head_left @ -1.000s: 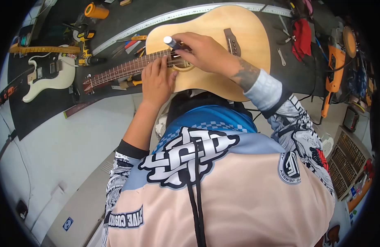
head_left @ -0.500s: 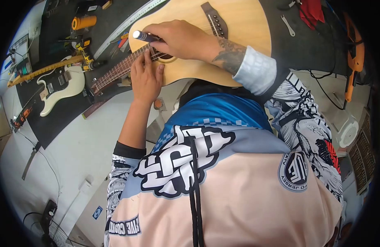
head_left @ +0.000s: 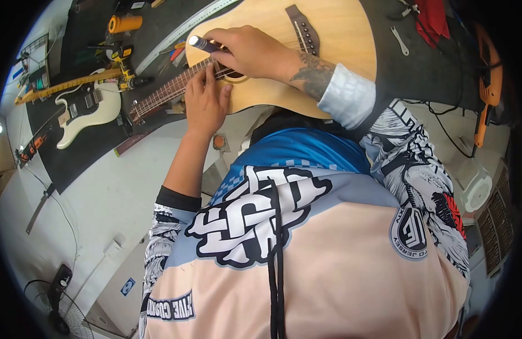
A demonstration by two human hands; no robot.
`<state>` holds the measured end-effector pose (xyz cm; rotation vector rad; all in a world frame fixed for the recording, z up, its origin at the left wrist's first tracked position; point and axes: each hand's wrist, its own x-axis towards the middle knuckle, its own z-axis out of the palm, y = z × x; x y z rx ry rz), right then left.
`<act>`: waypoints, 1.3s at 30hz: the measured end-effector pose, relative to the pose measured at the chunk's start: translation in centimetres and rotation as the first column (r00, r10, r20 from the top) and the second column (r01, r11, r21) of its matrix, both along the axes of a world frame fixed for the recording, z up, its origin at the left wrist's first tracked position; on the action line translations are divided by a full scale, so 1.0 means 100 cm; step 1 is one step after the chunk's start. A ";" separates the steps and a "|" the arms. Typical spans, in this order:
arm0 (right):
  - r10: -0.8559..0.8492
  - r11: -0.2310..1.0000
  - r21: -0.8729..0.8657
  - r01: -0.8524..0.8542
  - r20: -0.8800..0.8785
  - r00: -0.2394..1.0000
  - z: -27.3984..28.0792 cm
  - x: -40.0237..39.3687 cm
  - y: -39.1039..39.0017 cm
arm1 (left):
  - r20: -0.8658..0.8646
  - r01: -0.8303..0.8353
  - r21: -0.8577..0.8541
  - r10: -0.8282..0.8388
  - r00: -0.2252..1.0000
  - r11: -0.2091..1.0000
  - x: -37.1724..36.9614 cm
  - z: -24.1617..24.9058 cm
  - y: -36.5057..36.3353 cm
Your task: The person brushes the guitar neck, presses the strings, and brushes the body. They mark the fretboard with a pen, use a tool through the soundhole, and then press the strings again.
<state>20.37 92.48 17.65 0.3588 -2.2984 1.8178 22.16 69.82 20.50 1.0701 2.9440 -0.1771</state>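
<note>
- Plainly, an acoustic guitar (head_left: 334, 68) lies face up on the dark worktop (head_left: 425, 73), between the electric guitar and the wrench; the top of the picture cuts off its upper edge.
- The right hand (head_left: 247, 52) has its grip closed around a dark cylindrical tool (head_left: 203, 44) with a silvery end; the fingers hide the tool's other end, so its exact kind cannot be told.
- That hand also covers part of the soundhole (head_left: 234, 77) and a stretch of the strings.
- The left hand (head_left: 206, 107) has its grip loosely open, fingers over the body end of the fretboard (head_left: 173, 89), thumb spread apart; whether the fingertips press the strings is unclear.
- At the far end of the neck, the headstock is too small and dark to make out.
- A cream electric guitar (head_left: 106, 95) lies to the left; a loose-looking maple neck (head_left: 71, 82) crosses beside it, overlapping a cluttered patch.
- A yellow drill (head_left: 124, 63) and a long ruler (head_left: 184, 37) lie beyond, the ruler running out of view.
- A wrench (head_left: 400, 42) shows whole; the red cloth (head_left: 432, 21) is cropped.
</note>
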 end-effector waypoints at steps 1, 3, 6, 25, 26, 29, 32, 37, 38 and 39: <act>-0.021 1.000 -0.009 0.021 -0.027 0.999 0.000 -0.002 -0.002 | -0.002 0.010 0.012 -0.010 1.000 1.000 -0.001 0.000 0.000; -0.049 0.999 -0.028 0.047 -0.081 0.995 0.000 -0.002 -0.007 | -0.009 0.015 0.038 -0.015 1.000 0.999 -0.001 0.001 0.001; -0.077 0.996 0.031 0.081 -0.109 0.991 0.004 -0.001 -0.010 | -0.011 0.014 0.066 -0.013 1.000 0.998 -0.003 0.002 0.001; -0.124 0.986 0.112 0.125 -0.020 0.992 0.010 0.003 -0.032 | -0.016 -0.066 0.161 0.069 0.997 0.985 0.001 -0.009 -0.008; -0.138 0.982 0.121 0.142 -0.037 0.990 0.007 0.004 -0.033 | -0.012 -0.070 0.163 0.072 0.997 0.984 0.001 -0.010 -0.008; -0.154 0.977 0.142 0.158 -0.036 0.987 0.001 0.005 -0.035 | -0.018 -0.062 0.172 0.066 0.998 0.983 0.000 -0.011 -0.009; -0.141 0.972 0.190 0.138 0.005 0.990 0.003 0.005 -0.036 | -0.021 -0.067 0.174 0.071 0.997 0.983 0.000 -0.012 -0.009; -0.098 0.975 0.201 0.093 0.010 0.995 0.004 0.004 -0.041 | -0.034 -0.064 0.205 0.072 0.997 0.977 0.002 -0.013 -0.009; -0.095 0.975 0.202 0.089 0.023 0.995 0.004 0.001 -0.042 | -0.041 -0.062 0.218 0.072 0.997 0.974 0.000 -0.015 -0.010; -0.086 0.978 0.196 0.079 0.028 0.996 0.004 0.000 -0.042 | -0.035 -0.063 0.218 0.072 0.997 0.974 -0.001 -0.015 -0.011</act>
